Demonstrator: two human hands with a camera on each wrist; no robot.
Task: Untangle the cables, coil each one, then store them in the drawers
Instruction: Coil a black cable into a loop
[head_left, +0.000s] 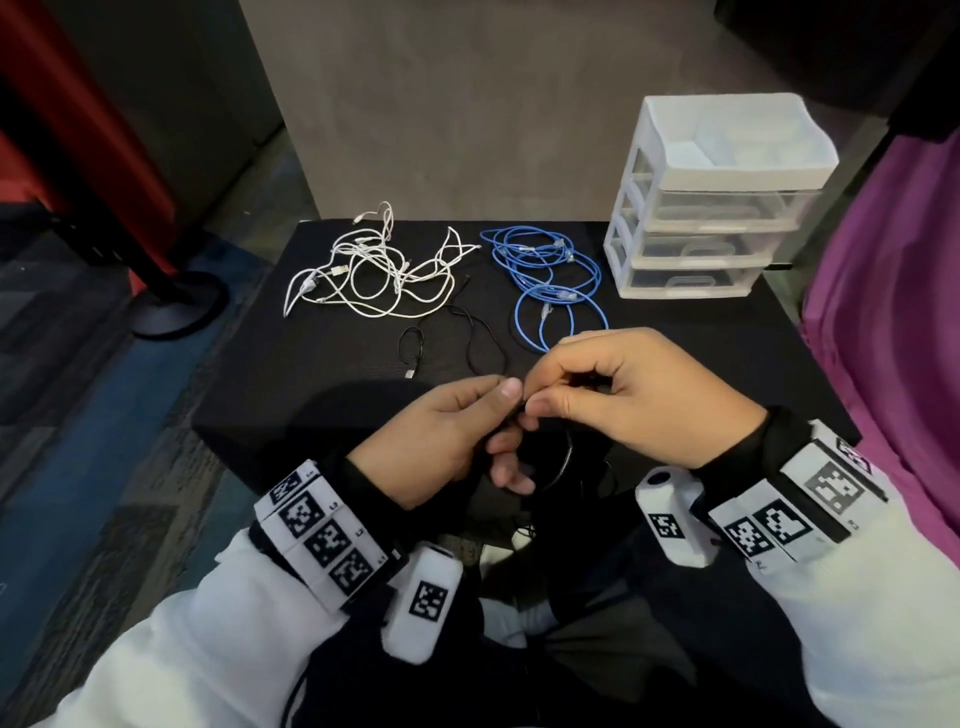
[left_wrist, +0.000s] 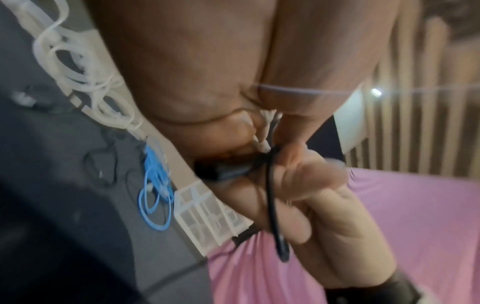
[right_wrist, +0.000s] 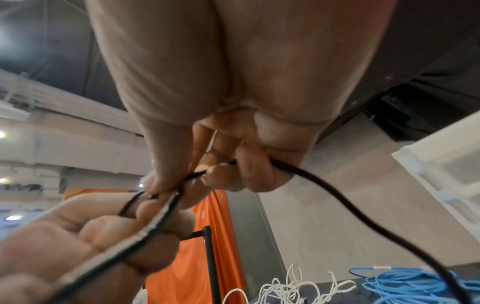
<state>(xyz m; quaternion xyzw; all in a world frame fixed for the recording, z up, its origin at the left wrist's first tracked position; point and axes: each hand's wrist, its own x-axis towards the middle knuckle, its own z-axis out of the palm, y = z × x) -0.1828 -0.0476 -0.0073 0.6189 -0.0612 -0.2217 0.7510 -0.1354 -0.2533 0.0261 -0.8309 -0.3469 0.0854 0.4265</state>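
Observation:
Above the front edge of the black table (head_left: 291, 374), my two hands meet on a thin black cable (head_left: 565, 462). The left hand (head_left: 506, 413) grips several strands of it between thumb and curled fingers. My right hand (head_left: 537, 392) pinches the same cable right beside the left thumb. In the right wrist view the black cable (right_wrist: 337, 195) leaves the right fingers (right_wrist: 249, 170) and sags down to the right, while the left hand (right_wrist: 109, 232) holds a bundled length. More black cable (head_left: 470, 338) lies on the table just beyond my hands. A white drawer unit (head_left: 711, 208) stands at the back right, drawers closed.
A tangle of white cables (head_left: 363, 270) lies at the back left of the table, and a heap of blue cables (head_left: 550, 270) sits between it and the drawer unit. Purple cloth (head_left: 893, 312) hangs on the right. A black stand base (head_left: 176, 306) is on the floor, left.

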